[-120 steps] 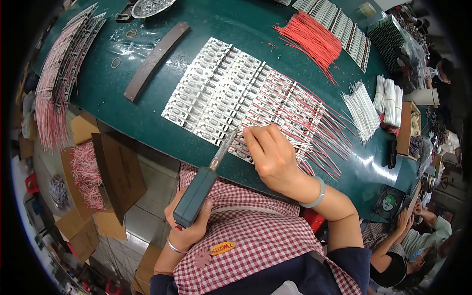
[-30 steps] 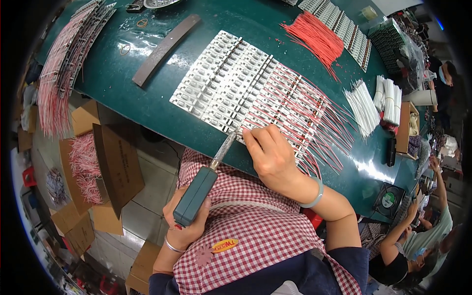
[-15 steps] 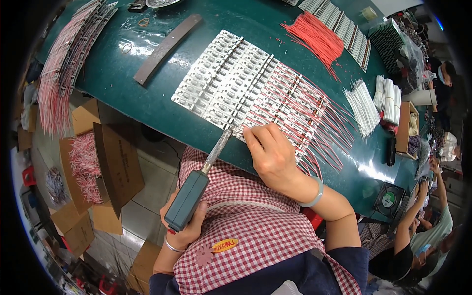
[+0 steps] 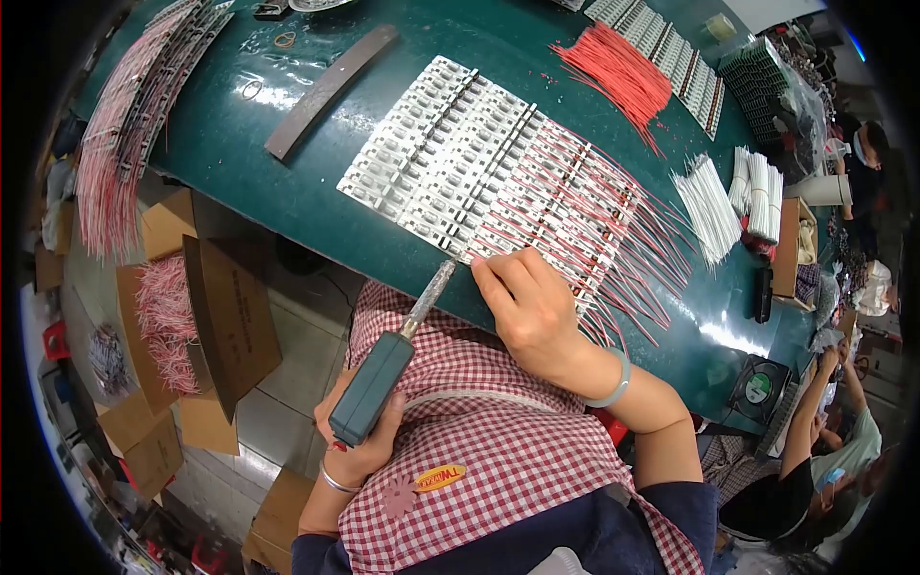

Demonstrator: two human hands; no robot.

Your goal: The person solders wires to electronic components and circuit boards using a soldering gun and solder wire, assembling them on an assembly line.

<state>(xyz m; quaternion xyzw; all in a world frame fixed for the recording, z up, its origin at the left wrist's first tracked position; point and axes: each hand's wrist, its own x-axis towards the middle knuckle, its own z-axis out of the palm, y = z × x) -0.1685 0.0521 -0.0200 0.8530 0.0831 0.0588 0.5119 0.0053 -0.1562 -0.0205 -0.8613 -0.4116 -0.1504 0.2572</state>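
My left hand [image 4: 369, 426] is wrapped round the dark green handle of a soldering iron [image 4: 372, 388]. Its scaled metal barrel slants up to the near corner of a white circuit board panel [image 4: 422, 144]; the tip sits at or just off the edge. Beside that tip, my right hand [image 4: 535, 311] is closed in a pinch over the panel's near edge. What lies between its fingertips is too small to make out. Thin red and white wires [image 4: 613, 220] fan out to the right from the panel's right half, several passing close to the right hand.
A brown curved bar [image 4: 331, 91] lies left of the panel. Farther right are red wires [image 4: 618, 77], white wires [image 4: 707, 211] and a small fan [image 4: 759, 388]. Wired panels [image 4: 134, 134] overhang the table's left end, above an open carton [image 4: 235, 316]. Other people sit at right.
The iron's tip has drawn back slightly toward me, down and right. My right hand has shifted a little the same way, still pinched. The panel has moved very slightly in view.
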